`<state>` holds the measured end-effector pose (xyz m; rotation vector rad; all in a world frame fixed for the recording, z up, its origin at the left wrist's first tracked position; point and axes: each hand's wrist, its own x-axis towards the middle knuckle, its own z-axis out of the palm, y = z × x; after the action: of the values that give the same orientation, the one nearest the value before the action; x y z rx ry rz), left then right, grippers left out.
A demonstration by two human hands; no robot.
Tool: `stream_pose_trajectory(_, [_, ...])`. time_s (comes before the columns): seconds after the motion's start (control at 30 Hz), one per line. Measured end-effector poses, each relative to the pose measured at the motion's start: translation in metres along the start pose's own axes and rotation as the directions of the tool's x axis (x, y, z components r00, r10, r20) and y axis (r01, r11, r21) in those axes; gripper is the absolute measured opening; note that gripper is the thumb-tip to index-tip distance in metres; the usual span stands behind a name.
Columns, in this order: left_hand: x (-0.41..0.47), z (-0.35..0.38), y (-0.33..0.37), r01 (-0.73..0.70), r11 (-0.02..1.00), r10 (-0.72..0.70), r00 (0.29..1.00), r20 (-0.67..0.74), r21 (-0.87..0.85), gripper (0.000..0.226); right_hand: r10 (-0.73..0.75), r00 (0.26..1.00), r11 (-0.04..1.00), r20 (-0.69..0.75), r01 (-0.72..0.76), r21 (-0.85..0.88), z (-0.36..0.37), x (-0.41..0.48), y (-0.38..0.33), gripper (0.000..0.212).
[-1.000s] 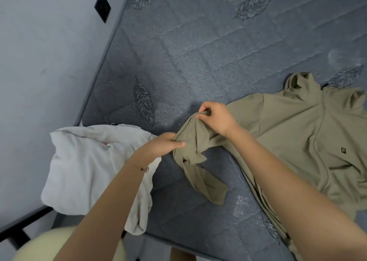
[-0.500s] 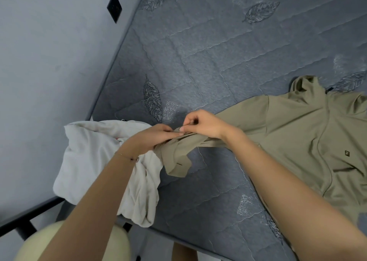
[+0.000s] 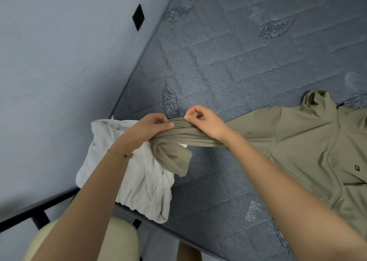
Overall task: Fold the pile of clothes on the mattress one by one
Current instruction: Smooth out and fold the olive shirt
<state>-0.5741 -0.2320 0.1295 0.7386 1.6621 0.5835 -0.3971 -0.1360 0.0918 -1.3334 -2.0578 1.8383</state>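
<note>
An olive zip jacket (image 3: pixel 309 141) lies spread on the grey quilted mattress (image 3: pixel 228 66), its collar toward the far right. Its near sleeve is stretched out to the left and bunched. My left hand (image 3: pixel 147 128) grips the bunched sleeve near the cuff, which hangs down in a loose fold. Just to its right, my right hand (image 3: pixel 204 121) pinches the same sleeve from above with thumb and fingers. A crumpled white garment (image 3: pixel 129 173) lies at the mattress corner under my left forearm.
A grey wall (image 3: pixel 59 71) with a black socket plate (image 3: pixel 138 17) runs along the mattress's left side. A black bed frame rail (image 3: pixel 39 211) shows at lower left. My knees appear below the mattress's near edge.
Both hands pulled the olive sleeve out to the left, straightening and lifting it; the cuff end that drooped on the mattress now hangs bunched over the white garment.
</note>
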Motion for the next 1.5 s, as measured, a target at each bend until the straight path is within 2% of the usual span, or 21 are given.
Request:
stream_pose_trajectory(0.1, [-0.009, -0.013, 0.008, -0.012, 1.000, 0.012, 0.999, 0.043, 0.023, 0.020, -0.008, 0.999, 1.000, 0.052, 0.007, 0.023, 0.010, 0.003, -0.013, 0.005])
stream_pose_trajectory(0.2, [-0.015, -0.028, 0.010, 0.076, 0.992, -0.085, 0.993, 0.082, 0.104, 0.023, -0.031, 1.000, 0.999, 0.004, 0.031, 0.030, 0.014, 0.009, -0.023, 0.010])
stream_pose_trajectory(0.3, [-0.014, -0.042, 0.001, 0.107, 0.935, -0.102, 0.994, -0.030, 0.337, 0.023, -0.050, 0.999, 0.998, -0.008, 0.050, -0.027, 0.022, 0.015, -0.028, 0.011])
stream_pose_trajectory(0.4, [-0.011, -0.038, -0.012, 0.106, 0.873, -0.019, 0.983, -0.185, 0.476, 0.015, -0.076, 0.997, 0.958, -0.032, 0.064, -0.281, 0.037, 0.017, -0.029, 0.007])
stream_pose_trajectory(0.5, [-0.008, -0.028, -0.026, 0.085, 0.848, 0.064, 0.964, -0.260, 0.522, 0.007, -0.105, 0.990, 0.930, -0.092, 0.065, -0.362, 0.044, 0.014, -0.026, 0.012])
stream_pose_trajectory(0.6, [-0.006, -0.018, -0.040, 0.096, 0.794, 0.138, 0.934, -0.331, 0.601, 0.010, -0.111, 0.984, 0.889, -0.141, 0.035, -0.456, 0.046, 0.008, -0.017, 0.023])
stream_pose_trajectory(0.7, [-0.003, -0.002, -0.046, 0.063, 0.725, 0.270, 0.890, -0.367, 0.686, 0.028, -0.070, 0.984, 0.849, -0.164, -0.028, -0.527, 0.039, -0.002, -0.006, 0.041])
stream_pose_trajectory(0.83, [0.004, 0.032, -0.032, -0.002, 0.692, 0.330, 0.890, -0.314, 0.722, 0.049, 0.000, 0.972, 0.773, -0.235, -0.149, -0.617, 0.019, -0.024, 0.009, 0.061])
stream_pose_trajectory(1.0, [0.013, 0.080, -0.009, -0.114, 0.561, 0.436, 0.883, -0.176, 0.820, 0.062, 0.079, 0.940, 0.760, -0.332, -0.273, -0.590, -0.015, -0.059, 0.031, 0.067])
stream_pose_trajectory(1.23, [0.028, 0.151, 0.024, -0.153, 0.466, 0.436, 0.897, -0.076, 0.871, 0.066, 0.121, 0.892, 0.750, -0.436, -0.370, -0.549, -0.069, -0.110, 0.070, 0.071])
stream_pose_trajectory(1.4, [0.024, 0.226, 0.031, -0.221, 0.426, 0.470, 0.882, -0.006, 0.877, 0.066, 0.177, 0.849, 0.770, -0.499, -0.435, -0.467, -0.110, -0.166, 0.120, 0.072])
stream_pose_trajectory(1.5, [0.016, 0.282, 0.029, -0.244, 0.439, 0.451, 0.892, 0.022, 0.865, 0.066, 0.216, 0.837, 0.776, -0.504, -0.460, -0.431, -0.133, -0.205, 0.153, 0.072])
